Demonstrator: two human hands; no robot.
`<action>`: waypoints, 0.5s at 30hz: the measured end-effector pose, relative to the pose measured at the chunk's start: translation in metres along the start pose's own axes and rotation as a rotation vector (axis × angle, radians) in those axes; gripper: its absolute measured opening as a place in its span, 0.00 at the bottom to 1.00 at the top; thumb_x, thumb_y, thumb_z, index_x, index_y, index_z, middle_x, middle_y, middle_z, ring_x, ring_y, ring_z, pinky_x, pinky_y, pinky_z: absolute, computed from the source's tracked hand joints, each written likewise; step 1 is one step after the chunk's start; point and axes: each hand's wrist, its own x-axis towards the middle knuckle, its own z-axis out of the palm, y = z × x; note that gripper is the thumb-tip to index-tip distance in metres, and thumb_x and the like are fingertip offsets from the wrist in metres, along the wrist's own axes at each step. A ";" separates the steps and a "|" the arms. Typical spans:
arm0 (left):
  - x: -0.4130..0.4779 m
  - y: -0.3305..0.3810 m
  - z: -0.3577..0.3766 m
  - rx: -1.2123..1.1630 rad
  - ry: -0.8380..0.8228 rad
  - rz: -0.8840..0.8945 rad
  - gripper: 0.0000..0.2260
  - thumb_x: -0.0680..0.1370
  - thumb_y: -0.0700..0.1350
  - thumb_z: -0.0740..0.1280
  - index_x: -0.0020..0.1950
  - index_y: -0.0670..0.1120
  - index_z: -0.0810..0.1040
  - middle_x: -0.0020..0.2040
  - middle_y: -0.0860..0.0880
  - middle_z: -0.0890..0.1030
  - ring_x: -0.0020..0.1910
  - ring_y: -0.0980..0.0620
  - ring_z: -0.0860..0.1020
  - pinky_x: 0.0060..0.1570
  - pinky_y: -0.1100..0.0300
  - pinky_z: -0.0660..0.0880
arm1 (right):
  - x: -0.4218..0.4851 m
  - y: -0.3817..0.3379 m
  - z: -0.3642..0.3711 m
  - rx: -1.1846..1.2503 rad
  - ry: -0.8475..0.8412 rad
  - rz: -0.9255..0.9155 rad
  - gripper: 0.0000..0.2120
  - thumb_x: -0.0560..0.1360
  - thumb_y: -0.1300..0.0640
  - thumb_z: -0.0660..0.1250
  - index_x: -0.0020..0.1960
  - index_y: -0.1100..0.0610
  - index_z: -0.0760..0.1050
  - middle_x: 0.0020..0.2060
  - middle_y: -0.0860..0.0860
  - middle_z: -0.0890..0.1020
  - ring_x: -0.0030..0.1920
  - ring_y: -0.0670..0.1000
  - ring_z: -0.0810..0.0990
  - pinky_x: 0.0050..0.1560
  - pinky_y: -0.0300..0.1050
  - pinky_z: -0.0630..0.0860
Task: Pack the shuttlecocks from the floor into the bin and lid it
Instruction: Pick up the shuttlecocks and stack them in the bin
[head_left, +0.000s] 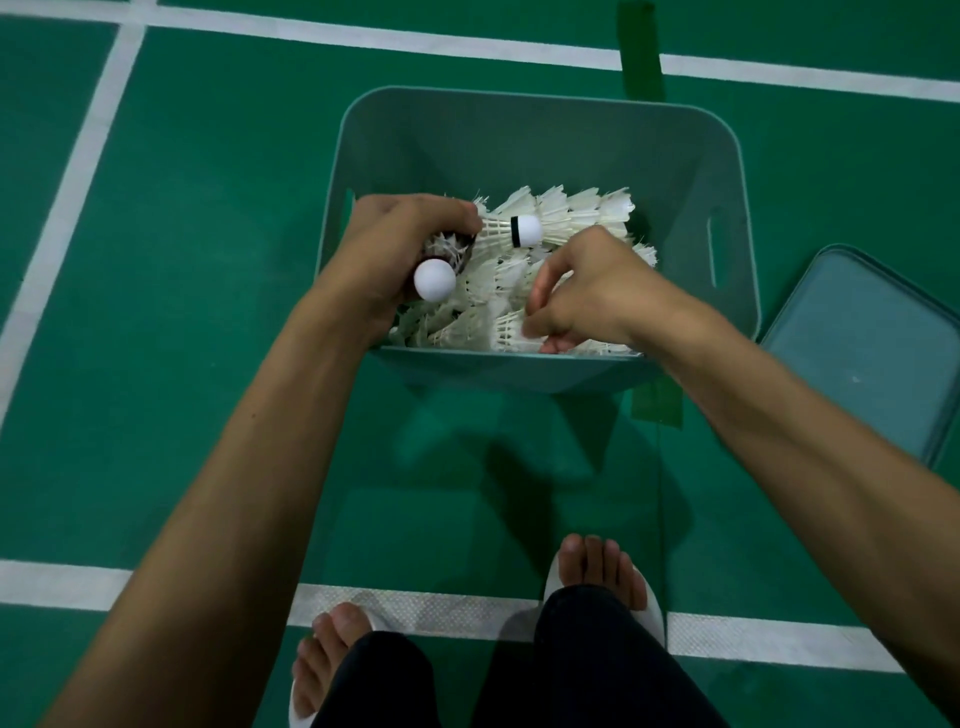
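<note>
A teal plastic bin (540, 130) stands on the green court floor and holds several white feather shuttlecocks (582, 213). My left hand (384, 244) is inside the bin at its left wall, shut on a shuttlecock (435, 279) whose white cork points toward me. My right hand (587, 291) is over the bin's near side, its fingers pinching another shuttlecock (506, 330) in the pile. One shuttlecock with a black band (522, 231) lies on top between my hands. The bin's teal lid (872, 348) lies flat on the floor to the right.
White court lines (83, 171) cross the green floor at the left, far side and near my feet. My feet in white slippers (602, 577) stand just before the bin. A strip of green tape (657, 402) sits by the bin's near right corner.
</note>
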 end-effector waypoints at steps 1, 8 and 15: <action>0.000 0.000 0.001 0.001 -0.002 -0.002 0.15 0.64 0.45 0.75 0.47 0.41 0.88 0.54 0.38 0.85 0.43 0.47 0.81 0.34 0.58 0.74 | 0.003 -0.001 0.003 0.005 -0.031 -0.003 0.10 0.69 0.72 0.77 0.36 0.61 0.80 0.30 0.50 0.84 0.30 0.50 0.85 0.34 0.43 0.83; -0.001 0.004 0.004 0.063 -0.039 0.002 0.14 0.64 0.46 0.75 0.47 0.41 0.88 0.51 0.40 0.87 0.42 0.48 0.82 0.35 0.57 0.75 | 0.001 0.008 -0.015 0.140 -0.090 0.055 0.06 0.71 0.76 0.72 0.45 0.67 0.81 0.37 0.55 0.87 0.41 0.56 0.88 0.45 0.46 0.86; -0.007 0.008 0.012 0.209 -0.220 0.067 0.06 0.72 0.38 0.74 0.48 0.39 0.87 0.43 0.47 0.86 0.39 0.52 0.81 0.41 0.59 0.78 | -0.018 0.006 -0.056 -0.015 0.305 -0.112 0.05 0.73 0.69 0.72 0.44 0.60 0.83 0.41 0.58 0.87 0.34 0.52 0.85 0.34 0.44 0.79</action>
